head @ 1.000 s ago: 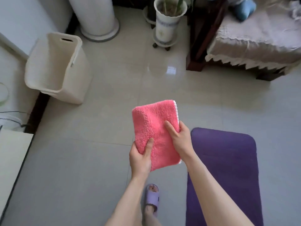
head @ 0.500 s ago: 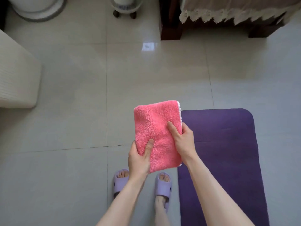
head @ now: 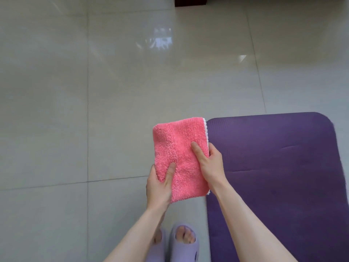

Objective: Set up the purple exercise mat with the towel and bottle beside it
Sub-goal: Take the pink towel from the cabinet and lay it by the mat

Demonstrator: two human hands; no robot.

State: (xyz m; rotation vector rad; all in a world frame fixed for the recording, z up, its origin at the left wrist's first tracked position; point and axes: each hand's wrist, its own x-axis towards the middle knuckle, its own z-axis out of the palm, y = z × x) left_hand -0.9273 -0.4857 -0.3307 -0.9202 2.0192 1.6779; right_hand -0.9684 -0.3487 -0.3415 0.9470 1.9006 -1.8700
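Note:
A folded pink towel (head: pixel 177 144) with a white edge is held flat in the air above the floor. My left hand (head: pixel 160 186) grips its near left corner, thumb on top. My right hand (head: pixel 209 165) grips its right edge, thumb on top. The purple exercise mat (head: pixel 279 167) lies unrolled on the tiles at the right, its far end rounded. The towel's right edge lines up with the mat's left edge. No bottle is in view.
Shiny grey floor tiles (head: pixel 94 91) fill the left and far side. My feet in lilac slippers (head: pixel 185 242) stand just left of the mat. A dark wooden furniture leg (head: pixel 190 0) shows at the top edge.
The view has tilted down, so the basket, plant pot and sofa have left the frame. The towel, still held in both hands, has come nearer the mat's left edge.

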